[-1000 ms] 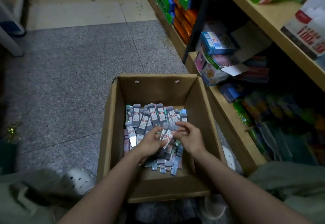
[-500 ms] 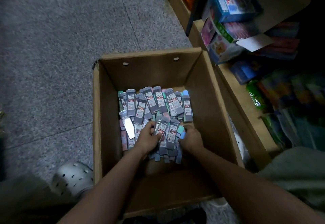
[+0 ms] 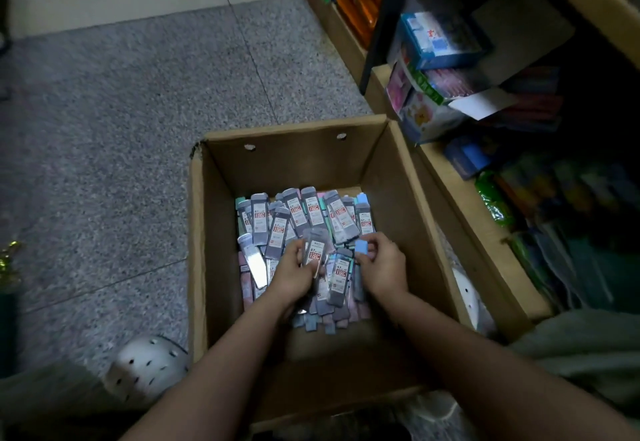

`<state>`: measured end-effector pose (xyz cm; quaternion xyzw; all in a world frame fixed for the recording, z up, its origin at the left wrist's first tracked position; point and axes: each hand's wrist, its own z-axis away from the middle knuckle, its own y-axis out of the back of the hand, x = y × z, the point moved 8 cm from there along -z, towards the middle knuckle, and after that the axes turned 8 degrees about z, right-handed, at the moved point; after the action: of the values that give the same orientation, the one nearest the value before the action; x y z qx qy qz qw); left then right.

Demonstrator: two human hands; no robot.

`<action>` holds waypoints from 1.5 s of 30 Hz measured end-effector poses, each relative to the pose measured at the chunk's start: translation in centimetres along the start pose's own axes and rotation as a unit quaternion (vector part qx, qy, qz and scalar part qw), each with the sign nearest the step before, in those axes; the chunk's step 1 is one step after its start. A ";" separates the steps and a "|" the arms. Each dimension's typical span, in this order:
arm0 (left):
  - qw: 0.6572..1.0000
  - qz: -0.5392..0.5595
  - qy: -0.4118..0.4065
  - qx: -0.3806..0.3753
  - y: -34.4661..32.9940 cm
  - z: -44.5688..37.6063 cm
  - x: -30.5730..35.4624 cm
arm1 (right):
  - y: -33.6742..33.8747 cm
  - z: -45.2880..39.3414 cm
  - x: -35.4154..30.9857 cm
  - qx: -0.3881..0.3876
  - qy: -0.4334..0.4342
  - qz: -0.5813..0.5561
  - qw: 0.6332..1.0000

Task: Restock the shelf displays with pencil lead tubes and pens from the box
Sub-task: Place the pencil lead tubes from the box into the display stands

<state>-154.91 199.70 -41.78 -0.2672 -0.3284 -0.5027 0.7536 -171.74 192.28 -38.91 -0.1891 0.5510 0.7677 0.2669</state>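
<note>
An open cardboard box (image 3: 391, 177) stands on the floor and holds a heap of flat pencil lead tubes (image 3: 304, 214) with red and white labels. Both my hands are inside it. My left hand (image 3: 294, 272) grips a small bunch of lead tubes (image 3: 314, 248), held upright above the heap. My right hand (image 3: 382, 264) pinches a light blue lead tube (image 3: 363, 246) at the right side of the heap. No pens are visible in the box.
A wooden shelf unit (image 3: 460, 198) runs along the right, close to the box, with stacked stationery boxes (image 3: 436, 42) and dark packets on its low shelves. Grey speckled floor (image 3: 121, 111) lies to the left. My white perforated shoe (image 3: 145, 368) is by the box's near left corner.
The camera has tilted back up a little. My left hand has lifted its bunch of tubes off the heap, and my right hand has taken hold of a light blue tube.
</note>
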 end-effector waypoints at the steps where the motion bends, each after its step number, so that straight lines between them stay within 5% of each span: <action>1: 1.000 -0.001 -0.013 -0.004 -0.2 0.3 1.0 | 0.9 0.2 -0.9 0.006 0.005 -0.036 0.999; 8: 0.985 -0.029 -0.142 -0.094 -2.6 4.5 11.6 | 9.0 2.1 -9.5 -0.005 0.087 -0.230 0.969; 11: 0.964 -0.052 -0.227 -0.125 -4.4 8.1 17.1 | 15.3 3.6 -13.5 0.047 0.140 -0.270 0.951; 16: 0.948 0.048 -0.236 -0.210 -8.9 13.8 22.6 | 26.5 7.3 -17.8 0.177 0.232 -0.218 0.931; 22: 0.915 0.086 -0.252 -0.303 -15.1 18.6 26.9 | 34.2 9.8 -17.7 0.219 0.262 -0.199 0.919; 31: 0.916 0.073 -0.251 -0.303 -22.2 19.1 30.6 | 41.8 8.9 -15.5 0.186 0.216 -0.193 0.939; 38: 0.907 0.129 -0.248 -0.315 -31.5 19.9 35.0 | 56.6 9.9 -12.2 0.406 0.187 -0.010 0.894; 45: 0.905 0.032 -0.286 -0.312 -34.2 18.6 33.2 | 55.2 5.9 -9.0 0.433 0.156 0.076 0.885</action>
<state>-181.83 181.97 -2.04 -0.6315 -0.3470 -0.4571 0.5214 -198.77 182.25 9.38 -0.1294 0.8757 0.4315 0.1740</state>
